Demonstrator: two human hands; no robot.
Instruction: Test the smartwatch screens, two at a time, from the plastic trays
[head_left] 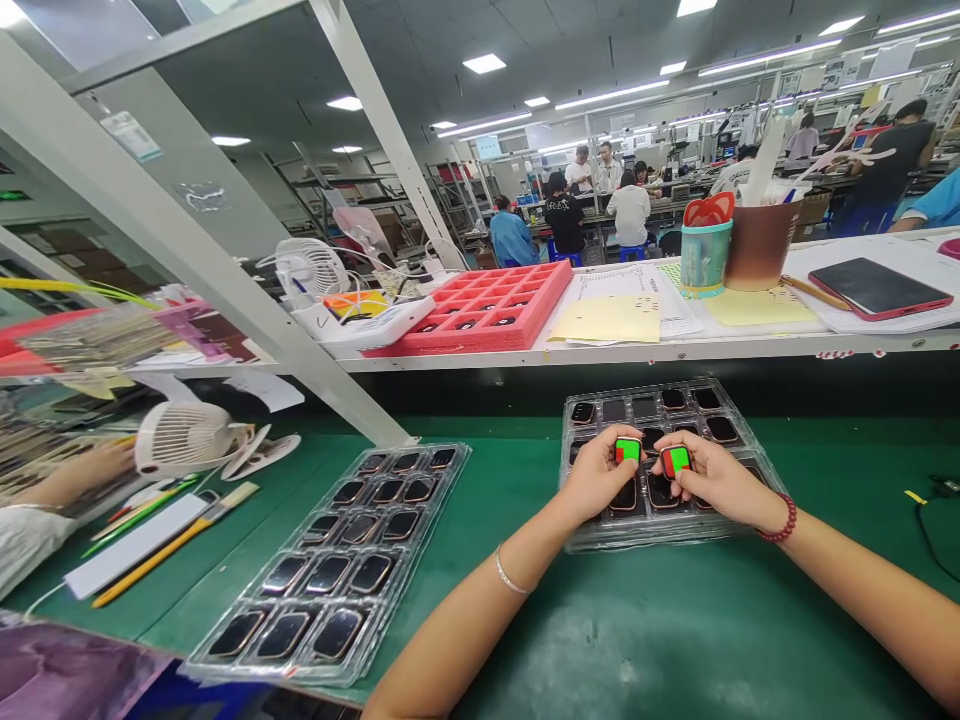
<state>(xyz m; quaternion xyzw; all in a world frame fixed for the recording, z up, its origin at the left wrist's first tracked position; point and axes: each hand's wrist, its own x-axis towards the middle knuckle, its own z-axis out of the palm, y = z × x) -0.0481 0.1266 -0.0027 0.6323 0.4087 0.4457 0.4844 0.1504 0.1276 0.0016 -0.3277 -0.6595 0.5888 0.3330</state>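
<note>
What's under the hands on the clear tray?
Dark copper-edged devices show between the left hand and right hand, each gripping a green-red block. Tray cells under them are hidden.

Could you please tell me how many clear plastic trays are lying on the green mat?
2 clear plastic trays: one under the left hand and right hand, the other further left on the green mat.

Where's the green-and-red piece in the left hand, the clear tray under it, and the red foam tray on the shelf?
Green-and-red piece (628, 450), head view, point on its green face.
Clear plastic tray (637, 541), head view, point on its near rim.
Red foam tray (544, 310), head view, point on its right border.
</note>
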